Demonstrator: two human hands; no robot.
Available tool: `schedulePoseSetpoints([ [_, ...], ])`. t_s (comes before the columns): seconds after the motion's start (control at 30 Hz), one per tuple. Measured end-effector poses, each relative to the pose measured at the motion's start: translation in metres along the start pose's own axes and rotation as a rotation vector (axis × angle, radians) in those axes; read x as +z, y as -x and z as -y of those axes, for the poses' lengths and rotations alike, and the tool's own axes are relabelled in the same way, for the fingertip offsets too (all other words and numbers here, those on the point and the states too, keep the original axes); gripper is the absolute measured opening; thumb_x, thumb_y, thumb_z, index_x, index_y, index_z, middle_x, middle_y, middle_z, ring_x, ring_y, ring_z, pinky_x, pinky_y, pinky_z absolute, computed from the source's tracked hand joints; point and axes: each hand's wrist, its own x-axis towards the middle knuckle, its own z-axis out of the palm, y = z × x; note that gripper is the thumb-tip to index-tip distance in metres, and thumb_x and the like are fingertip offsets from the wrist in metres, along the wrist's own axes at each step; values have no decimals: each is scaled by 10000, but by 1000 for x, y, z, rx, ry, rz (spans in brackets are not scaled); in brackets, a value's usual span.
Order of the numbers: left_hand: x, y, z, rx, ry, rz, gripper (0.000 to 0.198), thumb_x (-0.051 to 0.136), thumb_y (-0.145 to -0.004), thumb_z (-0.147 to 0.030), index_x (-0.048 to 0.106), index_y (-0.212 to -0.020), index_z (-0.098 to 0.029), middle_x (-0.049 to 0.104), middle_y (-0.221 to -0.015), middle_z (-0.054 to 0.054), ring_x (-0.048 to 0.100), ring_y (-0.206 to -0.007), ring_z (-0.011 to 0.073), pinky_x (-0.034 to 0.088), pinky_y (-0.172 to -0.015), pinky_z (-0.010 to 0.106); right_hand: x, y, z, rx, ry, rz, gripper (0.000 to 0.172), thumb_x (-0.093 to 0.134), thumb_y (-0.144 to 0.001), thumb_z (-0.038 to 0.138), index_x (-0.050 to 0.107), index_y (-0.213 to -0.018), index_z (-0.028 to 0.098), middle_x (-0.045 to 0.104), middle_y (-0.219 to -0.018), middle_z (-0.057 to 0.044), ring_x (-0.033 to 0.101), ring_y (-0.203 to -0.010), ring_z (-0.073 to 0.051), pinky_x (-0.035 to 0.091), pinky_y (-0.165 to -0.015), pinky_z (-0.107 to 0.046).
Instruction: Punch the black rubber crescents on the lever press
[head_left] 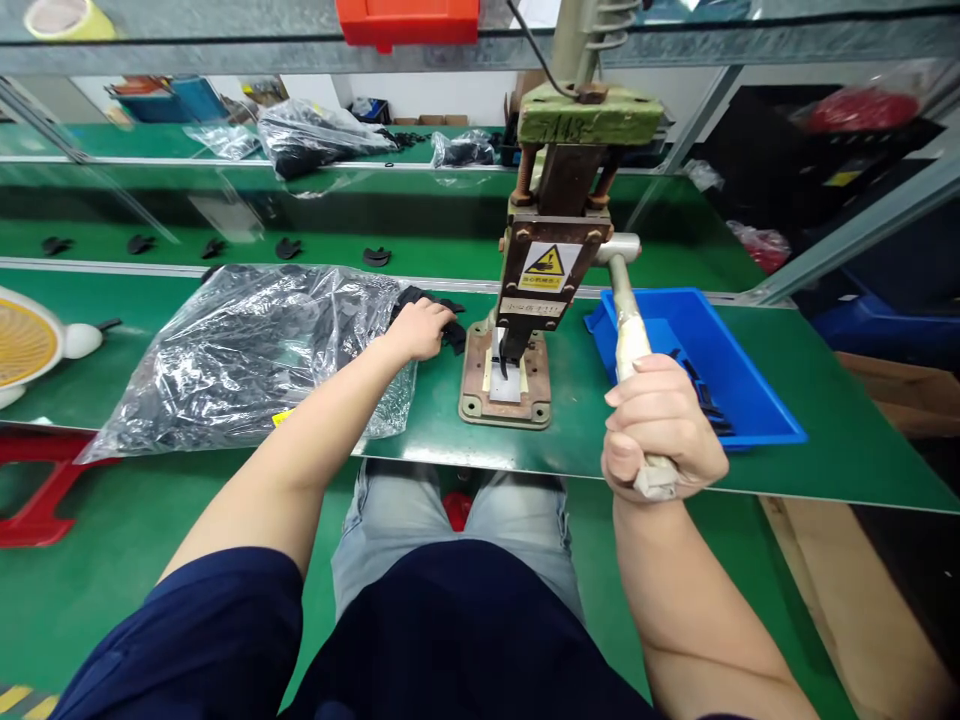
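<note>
My right hand (pixel 664 428) is wrapped round the taped lever handle (pixel 628 330) of a green hand press (pixel 551 265). The press stands on a bolted base plate (pixel 475 385), and a small black plastic part (pixel 504 368) shows under its ram. To the left, my left hand (pixel 421 328) lies with curled fingers over loose black plastic parts (pixel 454 336) at the mouth of a clear plastic bag (pixel 247 350). Its fingertips are partly hidden, so what they pinch is unclear. More black parts fill the bag.
A blue tray (pixel 750 400) holding black pieces stands right of the press. Several black parts, among them one curved part (pixel 376 257), lie in a row behind the bag. At the far left is a yellow-and-white fan (pixel 34 340). A red box (pixel 409 20) hangs above.
</note>
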Motion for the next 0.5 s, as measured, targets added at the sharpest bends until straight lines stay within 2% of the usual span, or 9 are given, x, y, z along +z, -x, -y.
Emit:
schedulePoseSetpoints([
  [0.13, -4, -27, -4, 96, -88, 116, 609, 618, -866, -163, 686, -1471, -189, 709, -1449, 157, 552, -1320, 363, 403, -1088, 460, -3, 0, 1, 20, 14, 23, 268, 725, -866, 286, 546, -671, 246, 610, -619, 60, 669, -650, -143, 593, -925, -480],
  [0.23, -6, -36, -6, 129, -137, 167, 572, 645, -841, -182, 721, -1408, -181, 732, -1393, 170, 582, -1285, 358, 396, -1062, 442, -3, 0, 3, 41, 17, 25, 265, 724, -867, 295, 550, -672, 249, 617, -622, 69, 668, -656, -147, 593, -928, -483],
  [0.37, -6, -35, -7, 152, -184, 157, 408, 630, -875, -220, 766, -1249, -134, 751, -1290, 202, 629, -1221, 357, 409, -1019, 431, -1, 1, 5, 67, 37, 4, 298, 709, -893, 350, 543, -662, 260, 614, -613, 81, 669, -644, -151, 604, -915, -483],
  [0.5, -1, -30, -3, 180, -206, 103, 399, 574, -926, -210, 716, -1276, -80, 751, -1241, 234, 664, -1182, 353, 419, -1009, 427, -1, 0, 4, 65, 34, -1, 298, 716, -881, 348, 545, -653, 258, 616, -607, 81, 671, -644, -143, 606, -916, -470],
])
